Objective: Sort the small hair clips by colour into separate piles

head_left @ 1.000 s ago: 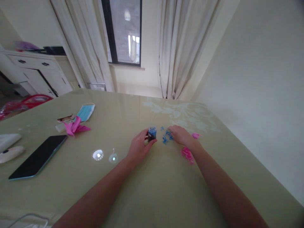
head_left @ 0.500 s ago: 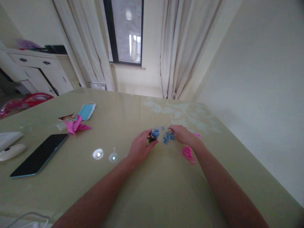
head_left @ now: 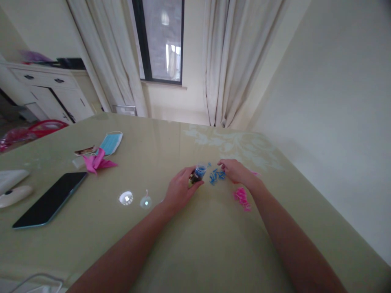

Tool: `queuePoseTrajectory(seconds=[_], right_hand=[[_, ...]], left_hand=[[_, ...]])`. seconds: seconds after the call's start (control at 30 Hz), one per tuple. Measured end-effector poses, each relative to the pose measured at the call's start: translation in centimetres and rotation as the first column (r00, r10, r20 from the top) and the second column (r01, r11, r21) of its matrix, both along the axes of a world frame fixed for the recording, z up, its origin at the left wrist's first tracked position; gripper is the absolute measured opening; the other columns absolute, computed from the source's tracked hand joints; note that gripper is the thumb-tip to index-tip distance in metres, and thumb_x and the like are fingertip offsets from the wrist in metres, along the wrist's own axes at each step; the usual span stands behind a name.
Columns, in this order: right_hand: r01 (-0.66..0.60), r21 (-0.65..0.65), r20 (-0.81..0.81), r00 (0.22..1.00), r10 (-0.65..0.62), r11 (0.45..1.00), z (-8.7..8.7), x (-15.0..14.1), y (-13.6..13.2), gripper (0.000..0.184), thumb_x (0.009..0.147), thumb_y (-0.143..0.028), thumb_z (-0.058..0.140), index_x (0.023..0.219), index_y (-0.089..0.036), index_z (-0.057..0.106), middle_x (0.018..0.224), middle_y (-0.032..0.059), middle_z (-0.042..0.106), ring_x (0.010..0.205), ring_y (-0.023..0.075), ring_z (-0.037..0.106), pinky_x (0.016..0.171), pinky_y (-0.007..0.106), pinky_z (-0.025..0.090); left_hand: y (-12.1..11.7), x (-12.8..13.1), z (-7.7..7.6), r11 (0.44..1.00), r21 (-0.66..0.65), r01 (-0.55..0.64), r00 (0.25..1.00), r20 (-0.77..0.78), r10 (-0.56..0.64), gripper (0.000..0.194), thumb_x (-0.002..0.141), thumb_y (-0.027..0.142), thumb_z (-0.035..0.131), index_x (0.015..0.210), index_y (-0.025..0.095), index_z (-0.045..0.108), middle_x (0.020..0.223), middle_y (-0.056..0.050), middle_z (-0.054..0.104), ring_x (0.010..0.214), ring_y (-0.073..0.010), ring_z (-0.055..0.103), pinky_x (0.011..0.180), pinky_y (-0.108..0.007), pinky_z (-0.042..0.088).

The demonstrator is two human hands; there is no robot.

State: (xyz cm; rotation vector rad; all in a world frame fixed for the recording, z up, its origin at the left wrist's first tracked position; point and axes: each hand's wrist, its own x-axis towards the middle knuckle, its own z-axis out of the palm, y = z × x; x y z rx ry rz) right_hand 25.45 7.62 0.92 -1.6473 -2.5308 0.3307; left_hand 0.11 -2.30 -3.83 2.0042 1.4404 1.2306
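My left hand (head_left: 179, 188) grips a small clear jar (head_left: 198, 173) with blue pieces inside, tilted with its mouth toward the right. Just right of the jar's mouth lies a little heap of small blue pieces (head_left: 216, 176) on the pale green table (head_left: 198, 244). My right hand (head_left: 236, 171) rests beside that heap, fingers curled in a pinch at its far edge; what they hold is too small to make out. A cluster of pink pieces (head_left: 242, 197) lies under my right forearm's near side.
At the left lie a black phone (head_left: 50, 199), a white object (head_left: 14, 195), a pink folded paper (head_left: 97, 162), a blue face mask (head_left: 111, 143) and a card (head_left: 84, 151). Two bright light spots (head_left: 126, 198) sit mid-table. A wall runs along the right, curtains (head_left: 226, 61) behind.
The jar went from upright to tilted toward the blue pieces. My right hand shifted slightly along the far side of the heap.
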Motion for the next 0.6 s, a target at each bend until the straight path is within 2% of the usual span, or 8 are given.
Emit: queuePoseTrajectory(seconds=[0.17, 0.3, 0.37, 0.47, 0.6], right_hand=[[-0.039, -0.004, -0.084, 0.996, 0.038, 0.999, 0.60, -0.39, -0.17, 0.049, 0.090, 0.000, 0.046, 0.131, -0.013, 0.070, 0.117, 0.0130, 0.079, 0.103, 0.0190, 0.073, 0.089, 0.025, 0.051], [-0.017, 0.006, -0.013, 1.000, 0.017, 1.000, 0.20, -0.37, -0.11, 0.040, 0.087, -0.001, 0.051, 0.115, -0.011, 0.077, 0.115, 0.0187, 0.079, 0.104, 0.0253, 0.073, 0.088, 0.031, 0.051], [-0.043, -0.014, -0.012, 0.999, 0.043, 0.999, 0.07, -0.52, -0.18, 0.039, 0.085, 0.000, 0.052, 0.110, -0.012, 0.079, 0.110, 0.0165, 0.080, 0.100, 0.0243, 0.073, 0.087, 0.030, 0.051], [-0.091, -0.019, -0.044, 0.995, 0.090, 0.996, 0.26, -0.75, -0.42, 0.045, 0.087, 0.000, 0.049, 0.117, -0.016, 0.078, 0.108, 0.0114, 0.081, 0.097, 0.0203, 0.073, 0.088, 0.027, 0.051], [-0.024, 0.002, 0.002, 1.000, 0.024, 1.000, 0.51, -0.73, -0.84, 0.041, 0.090, -0.002, 0.049, 0.116, -0.014, 0.078, 0.111, 0.0150, 0.080, 0.100, 0.0238, 0.073, 0.087, 0.030, 0.051]], left_hand=[[0.03, 0.00, -0.01, 1.000, 0.011, 0.002, 1.000, 0.003, -0.002, 0.043, 0.091, 0.028, 0.077, 0.131, 0.025, 0.064, 0.126, -0.009, 0.075, 0.110, -0.0250, 0.075, 0.099, -0.044, 0.061], [-0.06, 0.05, 0.13, 1.000, 0.015, 0.001, 1.000, -0.011, -0.001, 0.042, 0.091, 0.029, 0.077, 0.131, 0.025, 0.064, 0.125, -0.009, 0.075, 0.110, -0.0251, 0.074, 0.098, -0.044, 0.061], [-0.06, 0.03, 0.12, 1.000, 0.019, 0.000, 1.000, -0.015, 0.001, 0.043, 0.091, 0.029, 0.077, 0.131, 0.025, 0.064, 0.124, -0.009, 0.075, 0.110, -0.0253, 0.074, 0.098, -0.044, 0.061], [-0.02, -0.02, 0.01, 1.000, 0.018, -0.003, 1.000, -0.015, 0.003, 0.043, 0.091, 0.030, 0.077, 0.132, 0.025, 0.064, 0.125, -0.009, 0.075, 0.110, -0.0255, 0.074, 0.098, -0.044, 0.061], [-0.03, -0.01, -0.01, 1.000, 0.015, 0.010, 1.000, -0.022, -0.009, 0.043, 0.092, 0.031, 0.077, 0.132, 0.024, 0.063, 0.125, -0.009, 0.075, 0.111, -0.0256, 0.073, 0.099, -0.044, 0.060]])
